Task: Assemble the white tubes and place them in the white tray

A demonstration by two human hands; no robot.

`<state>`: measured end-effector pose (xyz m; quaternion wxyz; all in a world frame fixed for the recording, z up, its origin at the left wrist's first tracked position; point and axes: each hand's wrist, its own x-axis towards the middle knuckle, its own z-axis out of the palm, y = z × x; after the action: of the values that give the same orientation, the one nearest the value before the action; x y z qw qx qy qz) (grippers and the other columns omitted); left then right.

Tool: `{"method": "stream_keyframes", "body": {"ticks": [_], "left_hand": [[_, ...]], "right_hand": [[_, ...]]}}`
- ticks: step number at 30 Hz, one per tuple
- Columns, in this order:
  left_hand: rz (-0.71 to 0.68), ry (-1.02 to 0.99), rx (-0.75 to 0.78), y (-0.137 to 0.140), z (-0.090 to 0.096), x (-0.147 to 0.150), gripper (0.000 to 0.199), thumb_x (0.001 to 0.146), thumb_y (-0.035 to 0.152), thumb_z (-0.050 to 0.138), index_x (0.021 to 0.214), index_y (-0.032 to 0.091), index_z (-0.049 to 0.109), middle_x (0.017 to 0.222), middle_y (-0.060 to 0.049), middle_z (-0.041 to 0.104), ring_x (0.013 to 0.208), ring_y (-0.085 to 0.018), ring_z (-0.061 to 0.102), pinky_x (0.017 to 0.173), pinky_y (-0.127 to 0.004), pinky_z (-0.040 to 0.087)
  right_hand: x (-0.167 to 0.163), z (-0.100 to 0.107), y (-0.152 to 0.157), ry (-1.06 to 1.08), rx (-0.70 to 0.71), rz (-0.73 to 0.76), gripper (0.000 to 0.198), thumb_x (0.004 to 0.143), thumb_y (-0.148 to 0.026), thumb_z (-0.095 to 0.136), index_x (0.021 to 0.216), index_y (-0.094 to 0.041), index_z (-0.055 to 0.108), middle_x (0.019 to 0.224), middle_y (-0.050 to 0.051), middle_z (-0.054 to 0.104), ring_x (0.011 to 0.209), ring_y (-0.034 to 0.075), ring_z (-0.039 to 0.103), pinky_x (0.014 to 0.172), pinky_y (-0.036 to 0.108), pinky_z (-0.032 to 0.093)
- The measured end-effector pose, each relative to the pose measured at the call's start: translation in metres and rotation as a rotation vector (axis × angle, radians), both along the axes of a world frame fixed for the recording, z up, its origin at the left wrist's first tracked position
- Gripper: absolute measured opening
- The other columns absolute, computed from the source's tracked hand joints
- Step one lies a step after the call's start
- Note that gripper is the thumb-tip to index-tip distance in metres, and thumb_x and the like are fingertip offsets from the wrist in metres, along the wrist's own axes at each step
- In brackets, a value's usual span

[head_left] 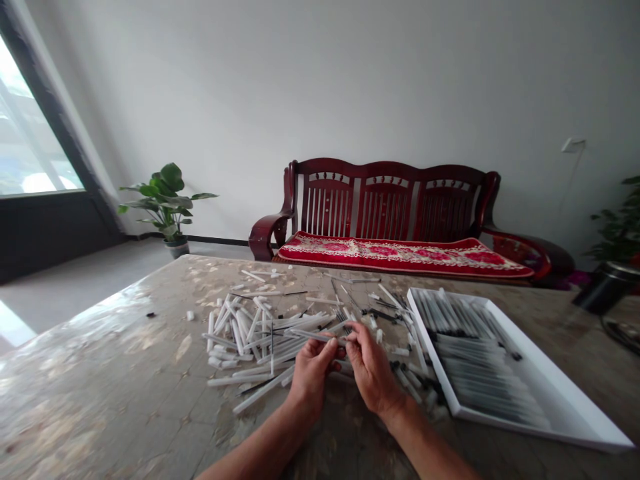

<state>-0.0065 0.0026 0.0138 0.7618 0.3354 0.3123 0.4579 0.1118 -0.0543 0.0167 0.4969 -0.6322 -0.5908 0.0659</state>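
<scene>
Both my hands meet over the table, in front of a heap of loose pen parts. My left hand (311, 373) is closed, thumb and fingers pinching a slim translucent pen barrel (311, 335) that points out to the left. Fingertips of my right hand (373, 373) close around the barrel's right end; what else they may hold is hidden. Left of and behind the hands lie many whitish translucent tubes (245, 327), piled at all angles. Thin dark sticks and small black pieces (383, 313) are scattered behind and to the right.
A white shallow tray (565, 400) at the right holds rows of translucent pens (485, 380) with dark ends. Beyond the patterned table (125, 400) stands a dark red wooden bench (385, 200). A black cylindrical object (607, 287) is at the far right, a potted plant (170, 200) at the left.
</scene>
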Motion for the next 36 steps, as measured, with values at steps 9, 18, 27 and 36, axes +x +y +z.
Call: {"method": "stream_keyframes", "body": {"ticks": [9, 18, 27, 36], "left_hand": [[-0.013, 0.037, 0.09, -0.001, -0.003, 0.002, 0.041, 0.056, 0.039, 0.091, 0.078, 0.014, 0.066, 0.063, -0.001, 0.068, 0.058, -0.015, 0.066, 0.048, -0.02, 0.046], [0.003, 0.038, 0.06, 0.003, -0.002, 0.001, 0.046, 0.053, 0.042, 0.091, 0.081, 0.015, 0.065, 0.064, 0.001, 0.068, 0.06, -0.014, 0.065, 0.049, -0.02, 0.047], [0.002, 0.062, 0.078, 0.001, -0.004, 0.001, 0.047, 0.055, 0.044, 0.089, 0.083, 0.015, 0.065, 0.067, -0.001, 0.069, 0.063, -0.015, 0.066, 0.05, -0.021, 0.047], [-0.014, 0.075, 0.083, 0.001, -0.006, 0.002, 0.046, 0.055, 0.044, 0.089, 0.082, 0.015, 0.065, 0.066, 0.0, 0.069, 0.062, -0.015, 0.065, 0.051, -0.021, 0.046]], "right_hand": [[0.005, 0.001, 0.0, 0.181, -0.117, 0.065, 0.033, 0.098, -0.038, 0.039, 0.119, -0.023, 0.06, 0.079, 0.001, 0.07, 0.066, 0.018, 0.066, 0.06, 0.026, 0.049], [0.011, 0.001, -0.003, -0.077, -0.122, -0.048, 0.028, 0.097, -0.041, 0.041, 0.084, -0.022, 0.058, 0.072, 0.003, 0.067, 0.067, 0.018, 0.062, 0.061, 0.026, 0.038], [0.009, 0.007, -0.003, -0.139, -0.18, -0.058, 0.029, 0.098, -0.04, 0.04, 0.085, -0.022, 0.058, 0.074, 0.003, 0.069, 0.069, 0.018, 0.064, 0.06, 0.025, 0.035], [0.009, 0.007, -0.004, -0.111, -0.237, -0.061, 0.039, 0.1, -0.045, 0.035, 0.077, -0.022, 0.057, 0.067, 0.003, 0.066, 0.064, 0.018, 0.063, 0.058, 0.026, 0.033]]}}
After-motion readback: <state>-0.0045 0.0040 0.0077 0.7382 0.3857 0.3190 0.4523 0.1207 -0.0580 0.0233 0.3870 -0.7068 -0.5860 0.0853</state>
